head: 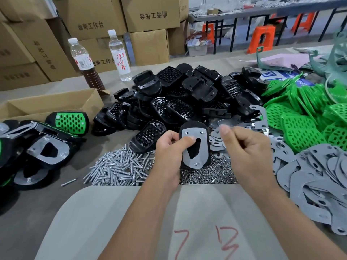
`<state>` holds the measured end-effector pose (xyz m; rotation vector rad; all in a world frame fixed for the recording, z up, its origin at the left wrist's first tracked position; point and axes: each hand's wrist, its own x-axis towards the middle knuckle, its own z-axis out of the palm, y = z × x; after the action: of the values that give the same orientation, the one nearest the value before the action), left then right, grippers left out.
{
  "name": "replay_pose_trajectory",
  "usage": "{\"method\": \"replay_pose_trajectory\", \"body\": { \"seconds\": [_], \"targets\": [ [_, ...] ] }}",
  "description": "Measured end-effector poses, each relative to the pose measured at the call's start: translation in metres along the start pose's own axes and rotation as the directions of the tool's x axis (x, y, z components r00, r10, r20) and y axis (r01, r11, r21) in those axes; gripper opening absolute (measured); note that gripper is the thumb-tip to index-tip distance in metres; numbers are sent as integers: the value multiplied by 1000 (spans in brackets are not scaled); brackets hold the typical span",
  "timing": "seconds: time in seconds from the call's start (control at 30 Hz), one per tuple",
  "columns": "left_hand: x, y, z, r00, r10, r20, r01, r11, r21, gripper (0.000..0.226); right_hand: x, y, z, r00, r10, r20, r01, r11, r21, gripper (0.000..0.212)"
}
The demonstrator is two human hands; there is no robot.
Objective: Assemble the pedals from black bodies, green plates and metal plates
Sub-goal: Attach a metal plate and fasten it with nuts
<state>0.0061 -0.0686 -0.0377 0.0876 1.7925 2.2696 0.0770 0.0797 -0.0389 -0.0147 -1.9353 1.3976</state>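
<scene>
Pedal (195,145) sits upright in the left hand (170,152), its fingers wrapped round the left edge and the thumb pressed flat on the metal plate (193,149) so it can't slide off the black body while the screw ends poke through the holes up top. Right hand (246,147) hovers just beside it, thumb and forefinger pinched tight together, my guess is on a nut but it's too small and blurry to tell. Layout makes sense: nuts (206,173) piled right under the hands, screws (120,167) just left of that, black bodies (187,96) heaped behind, green plates (300,117) and loose metal plates (319,177) stacked on the right side of the counter (65,171), finished pedals (37,143) dumped left near the cardboard box (56,104), everything within reach without standing up
</scene>
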Motion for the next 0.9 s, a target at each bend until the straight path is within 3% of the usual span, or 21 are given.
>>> {"method": "replay_pose_trajectory", "body": {
  "seconds": [0.07, 0.17, 0.33, 0.5, 0.63, 0.73, 0.9],
  "targets": [
    [-1, 0, 1, 1000, 11, 11, -11, 1000, 26, 29, 0, 1, 3, 995, -2, 101, 6, 999, -42, 12],
    [-1, 0, 0, 999, 11, 36, -12, 999, 36, 28, 3, 2, 7, 987, 38, 153, -32, 999, -38, 28],
    [-3, 1, 0, 993, 28, 113, -31, 999, 29, 30, 4, 4, 7, 981, 143, 129, -163, 973, 163, 23],
    [-5, 1, 0, 988, 76, 137, -80, 997, 25, 29, 2, 4, 12, 984, 170, 45, -176, 959, 221, 16],
    [-7, 1, 1, 987, 115, 112, -116, 993, 3, 30, 2, 4, 16, 983, 185, -11, -179, 964, 197, 13],
    [-8, 2, 0, 989, 112, 99, -112, 994, -3, 29, 2, 1, 17, 992, 116, 47, -122, 981, 150, 30],
    [-8, 0, 0, 990, 104, 97, -106, 994, 22, 28, 2, 2, 16, 997, 78, 9, -79, 992, 102, 21]
  ]
}}
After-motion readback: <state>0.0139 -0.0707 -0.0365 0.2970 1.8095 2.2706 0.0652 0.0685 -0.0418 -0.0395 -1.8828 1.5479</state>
